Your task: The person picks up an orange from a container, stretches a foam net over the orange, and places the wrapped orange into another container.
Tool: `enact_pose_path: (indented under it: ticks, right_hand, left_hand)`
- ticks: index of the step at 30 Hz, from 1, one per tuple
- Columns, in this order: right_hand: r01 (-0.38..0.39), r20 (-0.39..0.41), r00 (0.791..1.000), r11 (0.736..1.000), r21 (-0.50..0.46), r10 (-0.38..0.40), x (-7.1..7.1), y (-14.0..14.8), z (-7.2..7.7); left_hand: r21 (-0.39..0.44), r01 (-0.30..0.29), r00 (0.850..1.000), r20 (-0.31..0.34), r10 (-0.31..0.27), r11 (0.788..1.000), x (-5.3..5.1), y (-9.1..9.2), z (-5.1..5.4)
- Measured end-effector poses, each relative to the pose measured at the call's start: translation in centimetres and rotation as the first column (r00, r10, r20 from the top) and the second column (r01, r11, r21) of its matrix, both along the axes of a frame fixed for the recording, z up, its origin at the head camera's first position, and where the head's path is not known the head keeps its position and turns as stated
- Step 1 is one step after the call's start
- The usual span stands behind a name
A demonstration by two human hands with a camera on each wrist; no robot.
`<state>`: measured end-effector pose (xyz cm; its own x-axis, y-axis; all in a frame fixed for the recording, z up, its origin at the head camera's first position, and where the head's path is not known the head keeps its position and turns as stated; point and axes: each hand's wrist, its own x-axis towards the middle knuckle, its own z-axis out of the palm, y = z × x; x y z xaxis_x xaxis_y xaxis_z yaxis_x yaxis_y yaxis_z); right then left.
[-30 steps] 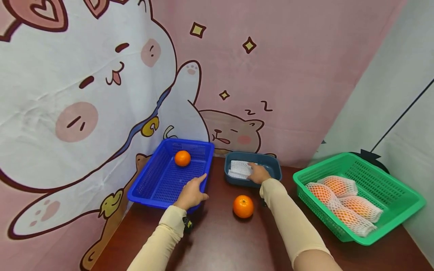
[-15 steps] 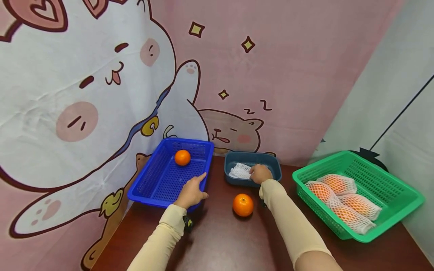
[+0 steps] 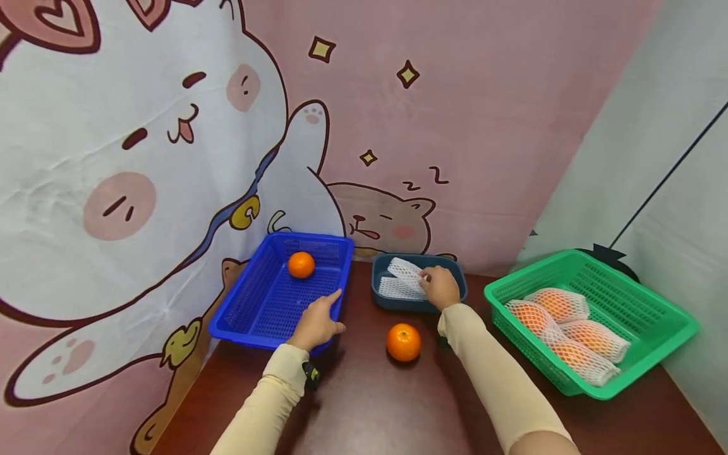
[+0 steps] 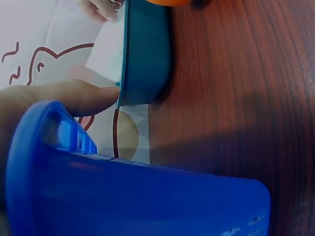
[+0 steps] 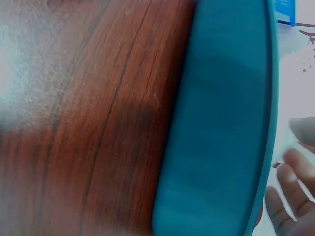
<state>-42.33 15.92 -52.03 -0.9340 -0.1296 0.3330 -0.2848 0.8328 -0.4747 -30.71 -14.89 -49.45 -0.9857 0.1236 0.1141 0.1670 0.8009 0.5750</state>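
My right hand (image 3: 441, 288) pinches a white foam net sleeve (image 3: 405, 270), its far end raised above the dark teal box (image 3: 405, 304). Another white net sleeve (image 3: 395, 289) lies inside that box. In the right wrist view the teal wall hides part of the fingers (image 5: 295, 189). My left hand (image 3: 315, 323) rests at the right rim of the blue basket (image 3: 236, 340), index finger straight. The left wrist view has a straight digit (image 4: 93, 96) beyond the blue rim. An unwrapped orange (image 3: 404, 342) sits on the table between my forearms.
Another bare orange (image 3: 301, 265) lies in the blue basket. On the right stands a green basket (image 3: 643, 303) with several oranges in net sleeves (image 3: 594, 337). A printed cloth (image 3: 483, 126) hangs behind the brown table (image 3: 387, 404).
The right hand has taken hold of a net sleeve and lifted it from the others in the teal box. My left hand stays at the blue rim. The view has shifted slightly.
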Motion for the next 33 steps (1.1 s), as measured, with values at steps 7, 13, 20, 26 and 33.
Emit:
enact_pose_path:
  ticks: [7, 13, 20, 26, 33]
  right_hand:
    - [0.021, -0.191, 0.980, 0.983, -0.183, -0.056, 2.5, 1.0, 0.7]
    - [-0.019, -0.258, 0.965, 0.973, -0.229, -0.041, 5.0, 2.2, 1.1]
    - [-0.042, -0.269, 0.963, 0.968, -0.247, -0.027, 8.0, 3.2, 0.9]
    - [-0.072, -0.299, 0.954, 0.965, -0.254, -0.008, 10.8, 3.6, 0.2]
    - [-0.102, -0.313, 0.950, 0.953, -0.286, 0.008, 13.6, 3.2, -0.7]
  left_hand:
    - [0.001, 0.003, 1.000, 0.010, -0.003, 1.000, 0.1, 0.2, -0.2]
    - [0.001, 0.006, 1.000, -0.001, -0.006, 1.000, 0.1, 0.2, -0.4]
    - [0.043, -0.003, 1.000, 0.019, 0.002, 0.999, 0.3, 0.0, -0.1]
    - [0.097, 0.003, 0.990, -0.143, 0.011, 0.995, 0.7, 1.0, 0.2]
    - [0.230, 0.221, 0.888, -0.450, -0.098, 0.948, 1.8, 4.7, 0.9]
